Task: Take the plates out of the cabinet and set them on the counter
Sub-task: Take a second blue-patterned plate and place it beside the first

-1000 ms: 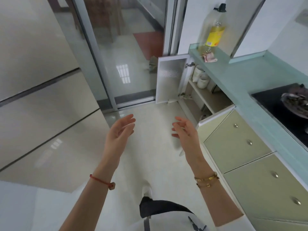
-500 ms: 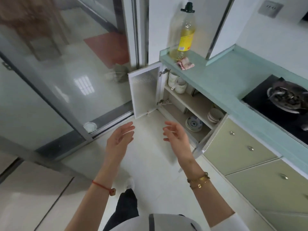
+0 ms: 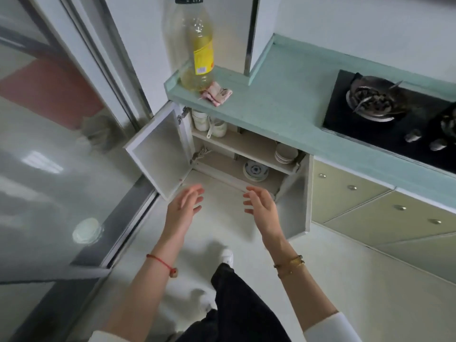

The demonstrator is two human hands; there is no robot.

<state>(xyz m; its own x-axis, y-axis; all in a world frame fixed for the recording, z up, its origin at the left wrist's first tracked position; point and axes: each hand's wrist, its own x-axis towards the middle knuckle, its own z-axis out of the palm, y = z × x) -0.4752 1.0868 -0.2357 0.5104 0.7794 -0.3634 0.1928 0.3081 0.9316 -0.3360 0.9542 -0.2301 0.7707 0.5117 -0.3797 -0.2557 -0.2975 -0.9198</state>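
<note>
The low cabinet [image 3: 246, 146] under the pale green counter [image 3: 278, 104] stands with both doors swung open. A stack of white plates [image 3: 285, 153] rests at the right of its upper shelf. A blue-patterned plate stack [image 3: 255, 171] lies on the bottom shelf. My left hand [image 3: 183, 207] and my right hand [image 3: 259, 206] hover over the floor just in front of the cabinet, palms facing each other, fingers apart, holding nothing.
White cups and a ladle [image 3: 209, 124] fill the upper shelf's left end. An oil bottle [image 3: 197, 45] and a folded pink cloth [image 3: 217, 94] sit on the counter's left end. A black hob with a wok [image 3: 372, 97] lies to the right. Drawers [image 3: 345, 191] and a glass sliding door [image 3: 61, 144] flank me.
I have stepped closer and turned toward the cabinet, so it now sits straight ahead with both shelves visible. Both hands stay open and have come nearer its opening.
</note>
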